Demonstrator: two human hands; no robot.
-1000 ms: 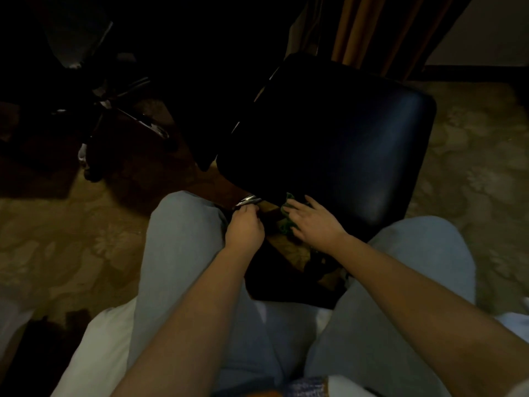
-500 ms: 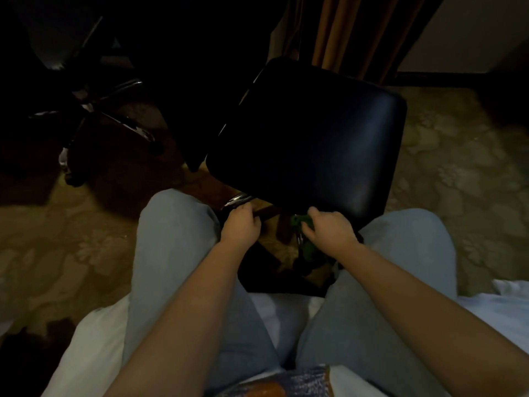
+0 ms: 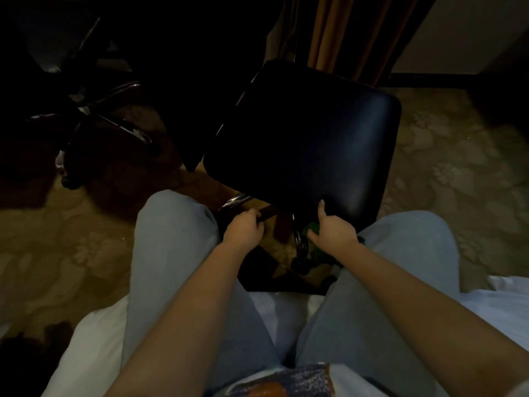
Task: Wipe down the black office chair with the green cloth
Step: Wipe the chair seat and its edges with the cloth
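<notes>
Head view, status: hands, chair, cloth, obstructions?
Left hand grips dark bar under seat. Right hand holds green cloth below front edge, thumb on black office chair seat. Second chair base off left, apart.

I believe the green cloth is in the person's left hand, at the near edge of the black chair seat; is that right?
Not quite: the head view shows the green cloth in the right hand, not the left, at the near edge of the black chair seat. The left hand grips a dark bar below the seat.
</notes>
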